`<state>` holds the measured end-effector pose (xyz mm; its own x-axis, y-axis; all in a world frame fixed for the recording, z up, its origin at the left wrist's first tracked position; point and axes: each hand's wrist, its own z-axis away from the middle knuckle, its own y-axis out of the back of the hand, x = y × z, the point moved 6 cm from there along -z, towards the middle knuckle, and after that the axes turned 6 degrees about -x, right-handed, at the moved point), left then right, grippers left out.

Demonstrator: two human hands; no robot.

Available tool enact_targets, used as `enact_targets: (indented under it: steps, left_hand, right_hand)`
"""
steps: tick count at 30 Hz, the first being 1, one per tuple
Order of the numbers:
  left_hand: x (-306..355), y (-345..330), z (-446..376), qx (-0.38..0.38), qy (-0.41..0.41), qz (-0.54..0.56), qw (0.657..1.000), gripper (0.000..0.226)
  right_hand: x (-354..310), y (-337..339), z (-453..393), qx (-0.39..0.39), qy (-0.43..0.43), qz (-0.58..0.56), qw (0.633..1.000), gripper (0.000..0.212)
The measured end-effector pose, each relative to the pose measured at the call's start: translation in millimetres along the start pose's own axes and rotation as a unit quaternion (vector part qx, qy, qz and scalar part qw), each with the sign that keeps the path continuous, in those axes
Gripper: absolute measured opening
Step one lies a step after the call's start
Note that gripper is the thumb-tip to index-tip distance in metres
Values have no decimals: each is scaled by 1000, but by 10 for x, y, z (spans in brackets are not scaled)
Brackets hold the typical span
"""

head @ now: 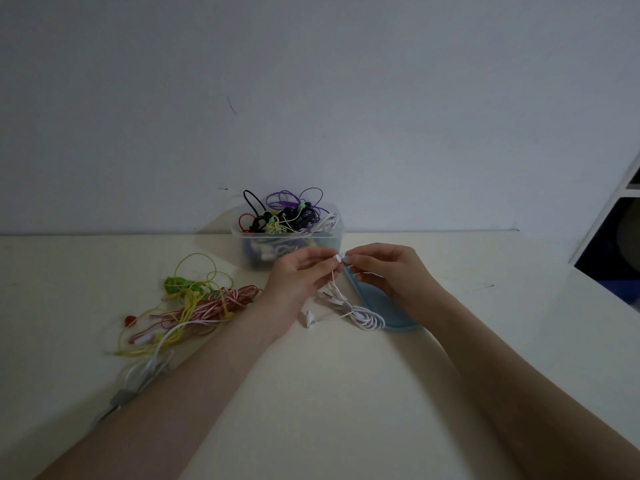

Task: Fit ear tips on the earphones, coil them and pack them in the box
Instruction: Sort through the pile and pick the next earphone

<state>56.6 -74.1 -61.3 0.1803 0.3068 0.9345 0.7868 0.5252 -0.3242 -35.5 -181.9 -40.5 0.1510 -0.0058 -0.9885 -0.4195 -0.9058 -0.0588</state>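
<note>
Hands up over desk: left hand pinching white earbud, right hand pinching its tip end, white earphones' coil on desk below, clear box of coiled sets just behind, loose coloured earphones left.

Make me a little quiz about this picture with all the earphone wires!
1. True or false: the clear box by the wall already has earphones in it.
2. What colour is the earphone pinched between the left hand and the right hand?
A. white
B. purple
C. black
3. Fill in: the white coil lies partly on the blue ____.

Key
1. True: black, purple, red and white wires fill it.
2. A.
3. lid. It lies flat on the table under the right hand.
</note>
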Motion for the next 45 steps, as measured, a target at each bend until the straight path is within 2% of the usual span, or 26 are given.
enact_targets:
  steps: [10,19,28,34,37,39,42,45]
  left_hand:
    - [15,-9,27,16,-12,-114,993,11]
    - [108,-24,65,15,-44,-122,991,13]
    - [151,-46,87,3,-55,-128,990,12]
    - [150,-52,73,-3,-56,-127,990,12]
    - [118,-35,47,-4,-36,-91,995,13]
    - [110,-27,47,-1,-30,-86,996,13]
    - [112,-28,59,8,-30,-133,991,14]
    - [100,-36,58,6,-26,-166,986,19]
  right_hand:
    - [24,-12,-6,0,5,-30,1000,12]
    - [-2,-33,9,-16,-4,-79,997,12]
    - [4,-51,32,-24,-51,-119,991,14]
    - [5,-82,50,-39,-64,-137,988,34]
    - [10,-88,45,-35,-74,-158,984,32]
    - [3,-73,32,-29,-81,-130,988,25]
    - [-115,82,12,28,-61,-35,997,10]
    - [-308,298,13,98,-11,60,993,11]
